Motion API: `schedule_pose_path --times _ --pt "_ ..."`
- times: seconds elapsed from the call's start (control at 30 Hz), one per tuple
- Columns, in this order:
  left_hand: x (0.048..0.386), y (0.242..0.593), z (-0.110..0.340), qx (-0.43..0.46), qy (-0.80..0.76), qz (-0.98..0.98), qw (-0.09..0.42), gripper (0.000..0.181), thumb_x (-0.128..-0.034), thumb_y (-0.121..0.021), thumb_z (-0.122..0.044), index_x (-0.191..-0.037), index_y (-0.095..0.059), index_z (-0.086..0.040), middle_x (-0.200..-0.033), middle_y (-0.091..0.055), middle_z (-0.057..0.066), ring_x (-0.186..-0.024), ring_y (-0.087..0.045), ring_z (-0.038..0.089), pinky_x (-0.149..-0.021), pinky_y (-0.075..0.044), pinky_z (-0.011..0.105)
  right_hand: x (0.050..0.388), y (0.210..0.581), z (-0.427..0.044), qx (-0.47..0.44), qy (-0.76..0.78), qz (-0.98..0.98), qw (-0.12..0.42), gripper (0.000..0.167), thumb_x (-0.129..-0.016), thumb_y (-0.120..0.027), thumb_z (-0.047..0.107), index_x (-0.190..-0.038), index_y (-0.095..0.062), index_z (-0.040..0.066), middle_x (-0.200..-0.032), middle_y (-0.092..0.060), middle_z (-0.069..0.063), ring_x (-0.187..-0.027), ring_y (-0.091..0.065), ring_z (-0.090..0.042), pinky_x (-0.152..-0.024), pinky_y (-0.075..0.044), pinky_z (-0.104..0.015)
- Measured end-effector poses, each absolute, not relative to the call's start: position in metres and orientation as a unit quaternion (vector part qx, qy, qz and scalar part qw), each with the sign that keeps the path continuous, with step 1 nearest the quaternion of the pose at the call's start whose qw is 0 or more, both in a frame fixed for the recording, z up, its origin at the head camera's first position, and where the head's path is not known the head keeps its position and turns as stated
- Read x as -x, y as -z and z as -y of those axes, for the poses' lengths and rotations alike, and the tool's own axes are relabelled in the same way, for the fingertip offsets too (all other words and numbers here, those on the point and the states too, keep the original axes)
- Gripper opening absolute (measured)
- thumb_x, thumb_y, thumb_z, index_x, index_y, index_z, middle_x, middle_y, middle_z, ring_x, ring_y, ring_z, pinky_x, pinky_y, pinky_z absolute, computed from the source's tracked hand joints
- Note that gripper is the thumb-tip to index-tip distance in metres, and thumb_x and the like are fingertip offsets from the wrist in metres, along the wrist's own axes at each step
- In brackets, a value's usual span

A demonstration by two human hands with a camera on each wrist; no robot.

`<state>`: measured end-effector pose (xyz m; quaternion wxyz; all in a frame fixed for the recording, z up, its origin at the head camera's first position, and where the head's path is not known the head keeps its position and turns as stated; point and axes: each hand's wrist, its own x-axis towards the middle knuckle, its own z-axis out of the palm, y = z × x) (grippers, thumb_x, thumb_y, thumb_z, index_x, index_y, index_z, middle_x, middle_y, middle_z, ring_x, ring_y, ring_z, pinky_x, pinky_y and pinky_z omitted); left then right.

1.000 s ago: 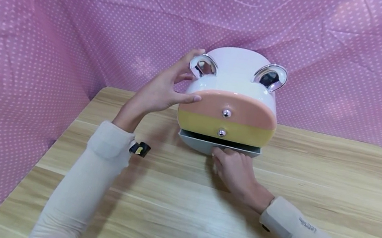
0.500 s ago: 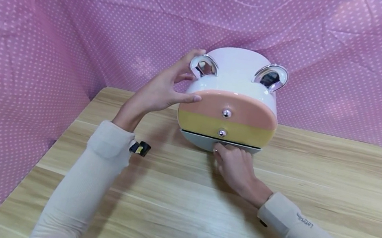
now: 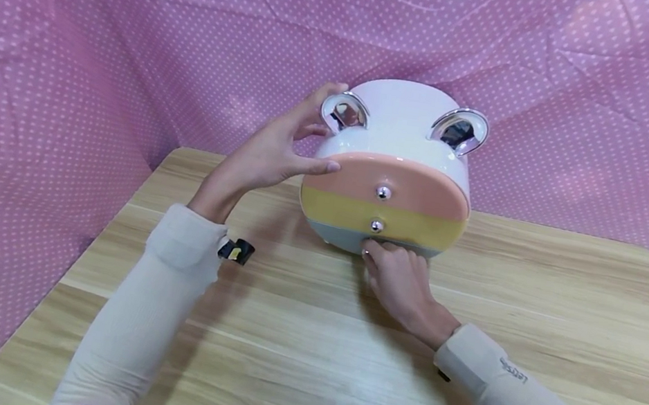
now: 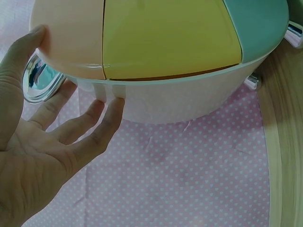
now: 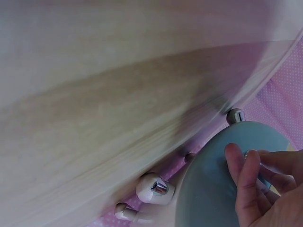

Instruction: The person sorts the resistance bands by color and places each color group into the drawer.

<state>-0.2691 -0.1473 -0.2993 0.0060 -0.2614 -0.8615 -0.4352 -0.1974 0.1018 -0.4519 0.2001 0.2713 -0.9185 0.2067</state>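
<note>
A small white drawer box with two mirrored, ear-shaped pieces stands at the back of the table. Its front has an orange drawer, a yellow one and a grey-green one at the bottom. My left hand holds the box's left side, its thumb on the orange front and its fingertips against the white wall. Low at the front, my right hand pinches the bottom drawer's knob, mostly hidden by the fingers. All three fronts look flush.
The box rests on rounded metallic feet on a wooden table. Behind and to the left hangs a pink polka-dot cloth. Both forearms wear pale sleeves.
The bottom drawer has slid inward with my right hand, from partly open to flush with the front. My left hand has stayed on the box's side.
</note>
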Motion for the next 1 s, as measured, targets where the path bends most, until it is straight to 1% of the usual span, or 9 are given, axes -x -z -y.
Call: schedule_pose_path --times 0.13,0.33,0.6,0.7,0.73,0.8,0.87,0.97,1.0 --pt "0.268 0.298 0.148 0.266 0.433 0.861 0.007 0.098 -0.0878 -0.087 -0.024 -0.161 -0.027 -0.049 -0.168 -0.039 0.001 -0.141 -0.057 0.024 -0.117 -0.047 0.049 0.197 0.451 -0.101 -0.268 -0.207 0.92 0.198 0.011 -0.1 -0.063 0.008 -0.091 -0.07 0.012 -0.068 -0.062 -0.007 -0.051 -0.053 -0.022 -0.038 -0.037 -0.035" --pt "0.269 0.298 0.146 0.276 0.448 0.85 0.005 0.097 -0.0875 -0.087 -0.019 -0.161 -0.029 -0.045 -0.166 -0.042 0.001 -0.141 -0.056 0.026 -0.118 -0.046 0.054 0.198 0.451 -0.101 -0.263 -0.209 0.92 0.203 0.012 -0.099 -0.064 0.009 -0.09 -0.07 0.013 -0.069 -0.063 -0.006 -0.053 -0.055 -0.024 -0.04 -0.042 -0.039" --pt "0.271 0.303 0.144 0.288 0.457 0.841 0.012 0.1 -0.0878 -0.086 -0.016 -0.163 -0.027 -0.042 -0.168 -0.037 -0.002 -0.143 -0.054 0.026 -0.119 -0.046 0.047 0.197 0.452 -0.102 -0.262 -0.198 0.921 0.208 0.014 -0.101 -0.063 0.01 -0.088 -0.067 0.013 -0.067 -0.058 -0.006 -0.053 -0.052 -0.022 -0.04 -0.04 -0.038" --pt "0.27 0.304 0.145 0.288 0.458 0.841 0.012 0.101 -0.0883 -0.086 -0.017 -0.165 -0.025 -0.042 -0.168 -0.037 -0.002 -0.143 -0.054 0.026 -0.12 -0.045 0.046 0.195 0.451 -0.103 -0.266 -0.203 0.916 0.22 0.011 -0.1 -0.066 0.01 -0.09 -0.07 0.012 -0.07 -0.063 -0.007 -0.056 -0.057 -0.025 -0.042 -0.044 -0.041" --pt "0.269 0.304 0.145 0.285 0.458 0.842 0.012 0.101 -0.0884 -0.086 -0.017 -0.165 -0.025 -0.043 -0.169 -0.036 -0.003 -0.143 -0.054 0.026 -0.12 -0.045 0.047 0.194 0.45 -0.104 -0.267 -0.207 0.914 0.225 0.008 -0.099 -0.068 0.01 -0.091 -0.072 0.011 -0.072 -0.065 -0.008 -0.058 -0.06 -0.026 -0.044 -0.047 -0.042" --pt "0.268 0.306 0.145 0.276 0.449 0.85 0.014 0.102 -0.0887 -0.086 -0.021 -0.164 -0.022 -0.047 -0.172 -0.03 -0.006 -0.144 -0.054 0.026 -0.12 -0.045 0.047 0.193 0.447 -0.107 -0.271 -0.218 0.908 0.233 0.005 -0.096 -0.071 0.01 -0.095 -0.075 0.011 -0.077 -0.07 -0.009 -0.062 -0.065 -0.028 -0.048 -0.051 -0.044" --pt "0.266 0.308 0.146 0.268 0.444 0.855 0.017 0.103 -0.0895 -0.085 -0.024 -0.164 -0.019 -0.051 -0.173 -0.025 -0.009 -0.145 -0.053 0.027 -0.12 -0.045 0.049 0.191 0.443 -0.111 -0.273 -0.227 0.905 0.235 0.007 -0.094 -0.074 0.01 -0.101 -0.078 0.01 -0.083 -0.075 -0.009 -0.068 -0.07 -0.029 -0.052 -0.055 -0.045" --pt "0.263 0.312 0.145 0.264 0.445 0.855 0.022 0.106 -0.0907 -0.084 -0.025 -0.165 -0.013 -0.052 -0.175 -0.017 -0.009 -0.148 -0.049 0.03 -0.118 -0.047 0.05 0.187 0.435 -0.121 -0.261 -0.231 0.909 0.229 0.013 -0.093 -0.075 0.01 -0.106 -0.078 0.01 -0.088 -0.077 -0.009 -0.069 -0.071 -0.029 -0.053 -0.057 -0.045" --pt "0.262 0.314 0.145 0.265 0.445 0.855 0.023 0.108 -0.0915 -0.083 -0.025 -0.166 -0.009 -0.05 -0.176 -0.016 -0.007 -0.149 -0.047 0.031 -0.116 -0.048 0.052 0.186 0.432 -0.125 -0.256 -0.23 0.911 0.229 0.014 -0.093 -0.075 0.01 -0.107 -0.077 0.01 -0.088 -0.077 -0.009 -0.067 -0.07 -0.028 -0.052 -0.057 -0.045"
